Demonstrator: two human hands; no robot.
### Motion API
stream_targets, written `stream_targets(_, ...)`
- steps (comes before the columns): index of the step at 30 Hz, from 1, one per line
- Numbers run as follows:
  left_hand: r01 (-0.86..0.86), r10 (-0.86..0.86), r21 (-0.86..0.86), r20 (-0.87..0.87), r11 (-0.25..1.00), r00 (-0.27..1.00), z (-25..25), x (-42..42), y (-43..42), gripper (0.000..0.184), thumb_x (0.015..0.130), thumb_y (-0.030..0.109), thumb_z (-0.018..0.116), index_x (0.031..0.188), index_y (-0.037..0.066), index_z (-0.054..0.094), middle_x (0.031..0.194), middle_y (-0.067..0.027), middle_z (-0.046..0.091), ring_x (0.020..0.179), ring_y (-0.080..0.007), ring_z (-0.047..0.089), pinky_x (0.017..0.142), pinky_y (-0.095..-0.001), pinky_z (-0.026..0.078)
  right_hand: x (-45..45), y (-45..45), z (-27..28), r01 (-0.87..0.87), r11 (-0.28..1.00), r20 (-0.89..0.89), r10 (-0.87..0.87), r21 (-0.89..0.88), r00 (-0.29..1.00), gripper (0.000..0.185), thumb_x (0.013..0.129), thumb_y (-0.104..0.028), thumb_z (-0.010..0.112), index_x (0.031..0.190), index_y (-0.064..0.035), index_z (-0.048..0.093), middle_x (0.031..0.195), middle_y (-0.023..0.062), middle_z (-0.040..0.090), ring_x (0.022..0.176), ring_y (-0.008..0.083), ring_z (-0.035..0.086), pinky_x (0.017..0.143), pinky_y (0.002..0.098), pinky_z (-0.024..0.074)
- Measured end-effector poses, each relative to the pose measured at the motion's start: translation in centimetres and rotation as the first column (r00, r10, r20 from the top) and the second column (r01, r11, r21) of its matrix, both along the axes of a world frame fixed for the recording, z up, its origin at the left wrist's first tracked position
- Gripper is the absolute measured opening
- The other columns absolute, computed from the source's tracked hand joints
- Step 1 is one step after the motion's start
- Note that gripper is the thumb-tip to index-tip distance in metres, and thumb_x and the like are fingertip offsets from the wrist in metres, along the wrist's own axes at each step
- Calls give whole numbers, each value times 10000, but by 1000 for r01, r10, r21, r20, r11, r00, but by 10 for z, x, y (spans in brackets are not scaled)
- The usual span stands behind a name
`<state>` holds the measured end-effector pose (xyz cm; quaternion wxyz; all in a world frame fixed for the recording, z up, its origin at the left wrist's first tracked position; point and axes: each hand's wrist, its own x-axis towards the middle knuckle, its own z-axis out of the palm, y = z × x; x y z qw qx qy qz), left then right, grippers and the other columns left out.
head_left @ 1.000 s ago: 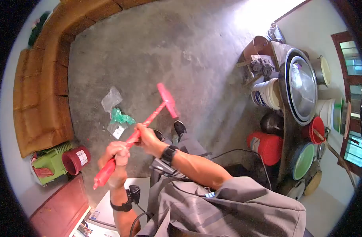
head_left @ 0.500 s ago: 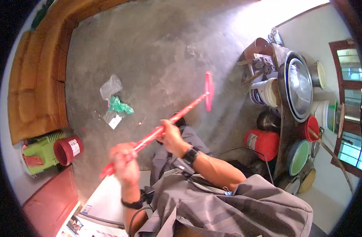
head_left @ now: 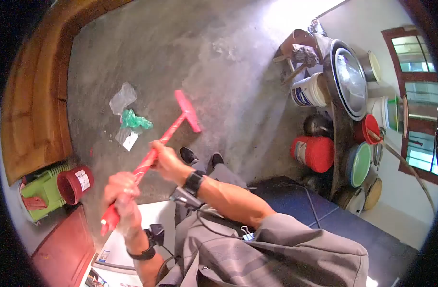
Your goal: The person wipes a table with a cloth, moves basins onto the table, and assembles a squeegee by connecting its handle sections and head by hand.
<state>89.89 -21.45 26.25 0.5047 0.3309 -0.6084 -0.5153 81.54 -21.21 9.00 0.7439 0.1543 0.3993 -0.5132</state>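
Both my hands grip a red, long-handled floor wiper (head_left: 173, 129) with a straight T-shaped head, its shaft running diagonally across my front. My left hand (head_left: 123, 198) is wrapped round the shaft near its lower-left end, which sticks out below the fist. Farther up, my right hand (head_left: 167, 164) closes round the middle of the shaft. The wiper's head is over the concrete floor, right of a crumpled green plastic bag (head_left: 134, 119) and a clear plastic bag (head_left: 123, 98). Whether the head touches the floor I cannot tell.
A brown sofa (head_left: 35, 105) lines the left side, with a dark red bucket (head_left: 74, 184) below it. On the right stand a wooden bench with large metal basins (head_left: 349, 79), a white bucket (head_left: 309, 91) and a red container (head_left: 314, 153). My shoes (head_left: 188, 155) are below the wiper.
The wiper's head has swung left, towards the plastic bags, and its shaft is steeper. Both hands have moved left in view, the left one also lower. The camera view has shifted.
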Motion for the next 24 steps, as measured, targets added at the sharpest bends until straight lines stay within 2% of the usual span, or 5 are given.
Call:
stream_targets(9, -5, 4, -14, -103, 1000, 995, 30, 11, 41, 308, 935, 351, 547, 773, 105, 458, 623, 29, 325, 551, -89, 319, 568, -301, 337, -20, 73, 61, 122, 988, 98, -113, -95, 989, 277, 913, -354, 560, 746, -137, 516, 631, -36, 497, 524, 79, 481, 540, 260, 419)
stream_targets(11, 156, -112, 263, -173, 952, 979, 9, -7, 47, 296, 932, 292, 550, 720, 111, 450, 625, 21, 346, 567, -108, 332, 634, -307, 354, -47, 107, 30, 150, 989, 34, -150, -13, 988, 274, 911, -353, 571, 756, -133, 521, 683, -23, 511, 522, 82, 476, 509, 270, 412)
stream_targets(15, 318, -304, 280, -94, 906, 948, -52, -84, 88, 188, 905, 185, 575, 780, 51, 617, 760, -48, 596, 760, -181, 572, 795, -373, 478, -134, 188, 8, 222, 953, -218, -176, 207, 960, 317, 904, -419, 539, 748, -144, 534, 672, -1, 517, 543, 125, 486, 535, 280, 439)
stream_targets(19, 511, -601, 547, -18, 663, 799, -96, -151, 134, 144, 900, 133, 593, 861, 11, 658, 816, -46, 646, 809, -129, 598, 762, -284, 478, -196, 268, -68, 279, 926, -232, -221, 256, 947, 385, 923, -428, 400, 729, -134, 555, 623, 17, 556, 539, 158, 498, 574, 335, 447)
stream_targets(24, 536, -673, 506, 129, 676, 728, -75, -158, 153, 110, 890, 92, 602, 885, -7, 649, 807, -44, 645, 789, -105, 596, 715, -241, 473, -182, 275, -66, 358, 883, -210, -304, 305, 929, 370, 919, -407, 416, 726, -113, 533, 601, 42, 544, 495, 189, 488, 506, 346, 422)
